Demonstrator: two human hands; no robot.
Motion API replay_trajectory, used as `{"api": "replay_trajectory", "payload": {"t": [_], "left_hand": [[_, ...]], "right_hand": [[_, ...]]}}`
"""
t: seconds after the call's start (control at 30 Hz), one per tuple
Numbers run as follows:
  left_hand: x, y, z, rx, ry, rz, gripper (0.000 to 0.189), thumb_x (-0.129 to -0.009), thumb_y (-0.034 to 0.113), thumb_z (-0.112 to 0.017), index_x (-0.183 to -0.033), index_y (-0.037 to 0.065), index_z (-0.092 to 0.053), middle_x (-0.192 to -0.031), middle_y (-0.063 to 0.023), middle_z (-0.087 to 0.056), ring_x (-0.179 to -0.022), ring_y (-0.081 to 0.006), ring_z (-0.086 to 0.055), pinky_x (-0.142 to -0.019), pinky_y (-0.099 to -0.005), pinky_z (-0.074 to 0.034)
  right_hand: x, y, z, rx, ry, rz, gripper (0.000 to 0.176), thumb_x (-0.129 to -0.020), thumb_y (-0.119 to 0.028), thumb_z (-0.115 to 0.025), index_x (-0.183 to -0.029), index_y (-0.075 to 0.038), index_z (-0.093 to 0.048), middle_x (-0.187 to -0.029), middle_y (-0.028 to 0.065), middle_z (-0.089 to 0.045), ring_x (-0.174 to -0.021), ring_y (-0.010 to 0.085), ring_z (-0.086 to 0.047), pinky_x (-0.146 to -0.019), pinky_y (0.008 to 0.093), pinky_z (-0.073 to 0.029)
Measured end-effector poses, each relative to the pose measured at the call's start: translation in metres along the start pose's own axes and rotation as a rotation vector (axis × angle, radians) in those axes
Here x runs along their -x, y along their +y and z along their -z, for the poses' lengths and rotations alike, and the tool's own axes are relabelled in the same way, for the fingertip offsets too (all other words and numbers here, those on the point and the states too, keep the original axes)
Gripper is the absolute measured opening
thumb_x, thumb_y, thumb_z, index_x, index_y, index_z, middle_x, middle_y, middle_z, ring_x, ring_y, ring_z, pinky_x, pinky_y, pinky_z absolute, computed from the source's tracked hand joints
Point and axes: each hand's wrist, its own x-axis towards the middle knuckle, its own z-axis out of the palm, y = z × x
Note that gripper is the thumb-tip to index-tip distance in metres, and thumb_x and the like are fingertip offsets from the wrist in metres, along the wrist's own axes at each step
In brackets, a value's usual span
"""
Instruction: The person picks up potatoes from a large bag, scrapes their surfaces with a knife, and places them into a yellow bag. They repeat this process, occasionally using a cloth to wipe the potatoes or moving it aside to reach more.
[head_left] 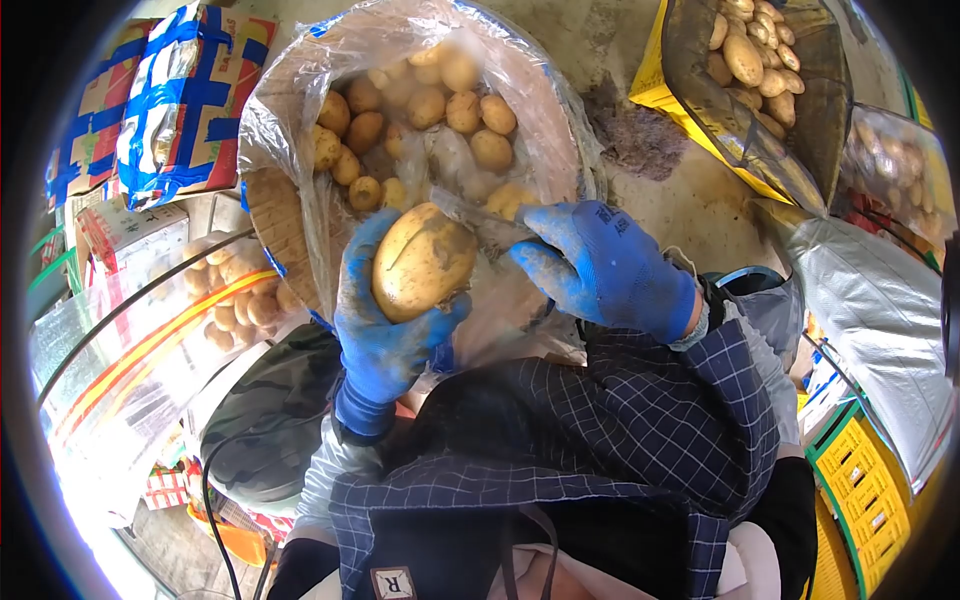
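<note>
My left hand (378, 345), in a soiled blue glove, is closed around a large potato (424, 265) with a dark patch near its top. My right hand (615, 268), gloved the same way, grips a knife (480, 217); its handle is hidden in the fingers. The grey blade points left, and its tip overlaps the top of the potato in this view. Just beyond both hands stands a wide container lined with clear plastic (545, 110), with many loose potatoes (425, 107) inside.
Taped cardboard boxes (185, 100) stand at the far left, above a clear bag of potatoes (235, 300). At the upper right is a yellow-edged open sack (690, 125) of potatoes. A silver sack (865, 300) and a yellow crate (865, 490) lie to the right.
</note>
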Motion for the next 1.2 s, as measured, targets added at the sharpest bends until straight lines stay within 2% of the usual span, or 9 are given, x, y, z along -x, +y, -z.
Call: {"api": "replay_trajectory", "payload": {"t": [0.17,0.33,0.43,0.53,0.73,0.83,0.93,1.03,1.2], "left_hand": [[-0.004,-0.008,0.003,-0.086,0.007,-0.001,0.078,-0.068,0.009,-0.090,-0.134,-0.002,-0.050,-0.126,-0.0135,-0.060,-0.113,-0.0206,-0.062,-0.098,-0.0350,-0.052],[-0.005,-0.017,0.006,-0.194,0.020,-0.097,0.074,-0.066,0.011,-0.092,-0.128,-0.001,-0.053,-0.119,-0.0109,-0.062,-0.107,-0.0187,-0.062,-0.094,-0.0340,-0.053],[-0.006,-0.017,0.004,-0.144,0.033,-0.100,0.073,-0.066,0.012,-0.092,-0.127,-0.001,-0.053,-0.117,-0.0103,-0.062,-0.107,-0.0185,-0.062,-0.094,-0.0339,-0.053],[-0.005,-0.017,0.006,-0.146,0.044,-0.092,0.073,-0.066,0.012,-0.092,-0.127,-0.001,-0.053,-0.117,-0.0106,-0.062,-0.107,-0.0188,-0.062,-0.093,-0.0339,-0.053],[-0.007,-0.021,0.005,-0.151,0.041,-0.138,0.074,-0.066,0.011,-0.092,-0.127,0.000,-0.053,-0.118,-0.0116,-0.062,-0.107,-0.0193,-0.062,-0.093,-0.0339,-0.053],[-0.010,-0.018,0.007,-0.171,0.045,-0.137,0.074,-0.066,0.011,-0.092,-0.128,0.000,-0.053,-0.119,-0.0119,-0.062,-0.108,-0.0195,-0.062,-0.094,-0.0340,-0.053],[-0.009,-0.021,0.009,-0.197,0.069,-0.150,0.076,-0.066,0.012,-0.093,-0.129,-0.001,-0.053,-0.119,-0.0122,-0.062,-0.107,-0.0200,-0.063,-0.093,-0.0342,-0.053],[-0.010,-0.021,0.009,-0.221,0.065,-0.148,0.077,-0.066,0.013,-0.093,-0.129,-0.001,-0.053,-0.119,-0.0123,-0.062,-0.107,-0.0206,-0.063,-0.093,-0.0346,-0.054],[-0.009,-0.023,0.012,-0.252,0.065,-0.186,0.077,-0.065,0.013,-0.094,-0.129,0.000,-0.053,-0.117,-0.0118,-0.063,-0.105,-0.0209,-0.064,-0.092,-0.0350,-0.054]], "right_hand": [[-0.001,-0.003,0.003,-0.019,-0.106,-0.025,0.030,-0.088,-0.022,-0.073,-0.108,-0.001,-0.068,-0.086,0.0193,-0.069,-0.078,0.0366,-0.069,-0.067,0.0448,-0.055],[0.001,-0.003,0.002,-0.020,-0.133,0.018,0.029,-0.088,-0.022,-0.073,-0.107,-0.002,-0.068,-0.086,0.0180,-0.069,-0.078,0.0361,-0.069,-0.067,0.0448,-0.055],[0.008,-0.001,-0.004,-0.059,-0.005,0.138,0.028,-0.088,-0.022,-0.073,-0.107,-0.002,-0.068,-0.087,0.0172,-0.069,-0.078,0.0359,-0.069,-0.067,0.0448,-0.055],[0.006,-0.001,-0.002,0.048,0.102,0.075,0.028,-0.087,-0.022,-0.073,-0.106,-0.002,-0.069,-0.086,0.0167,-0.069,-0.077,0.0359,-0.068,-0.067,0.0446,-0.055],[0.007,-0.008,0.000,0.002,-0.087,0.117,0.028,-0.086,-0.021,-0.074,-0.107,-0.003,-0.069,-0.085,0.0160,-0.068,-0.073,0.0348,-0.068,-0.065,0.0442,-0.055],[0.006,0.002,-0.012,0.014,0.117,0.231,0.027,-0.086,-0.020,-0.074,-0.106,-0.003,-0.068,-0.083,0.0142,-0.068,-0.071,0.0323,-0.068,-0.063,0.0432,-0.054],[0.006,0.003,-0.009,0.120,0.116,0.161,0.026,-0.085,-0.021,-0.074,-0.105,-0.004,-0.068,-0.080,0.0122,-0.067,-0.070,0.0304,-0.068,-0.062,0.0421,-0.054],[0.008,-0.001,-0.010,0.066,0.062,0.214,0.025,-0.085,-0.021,-0.075,-0.103,-0.005,-0.068,-0.079,0.0117,-0.067,-0.070,0.0305,-0.068,-0.061,0.0416,-0.054],[0.002,0.008,-0.005,0.137,0.064,0.114,0.024,-0.086,-0.021,-0.074,-0.104,-0.005,-0.069,-0.080,0.0123,-0.068,-0.070,0.0304,-0.068,-0.061,0.0415,-0.055]]}}
